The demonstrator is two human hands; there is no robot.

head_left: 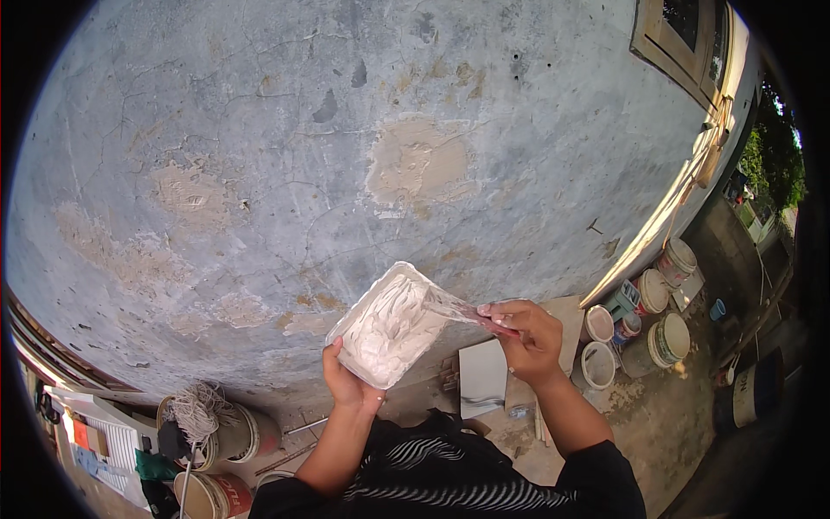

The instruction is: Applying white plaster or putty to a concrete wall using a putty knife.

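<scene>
My left hand (349, 381) grips the lower left side of a shallow white rectangular tray (346, 322), which is tilted in front of the wall. Thick off-white paste (391, 322), ridged on top, fills much of it. In my right hand (532, 340) is a putty knife (493, 322) with a reddish handle; its smeared blade reaches over the tray's right edge into the paste. Before me stands a worn grey-blue wall (294, 78) with cracks and flaking paint. Beige filler patches lie on it, one at the centre (419, 162) and another farther left (192, 194).
Several buckets (664, 342) stand on the floor at the right beside the wall. At lower left are more buckets (257, 435) and a string mop (201, 409). A white board (482, 378) leans low by the wall. A framed window (683, 39) is at upper right.
</scene>
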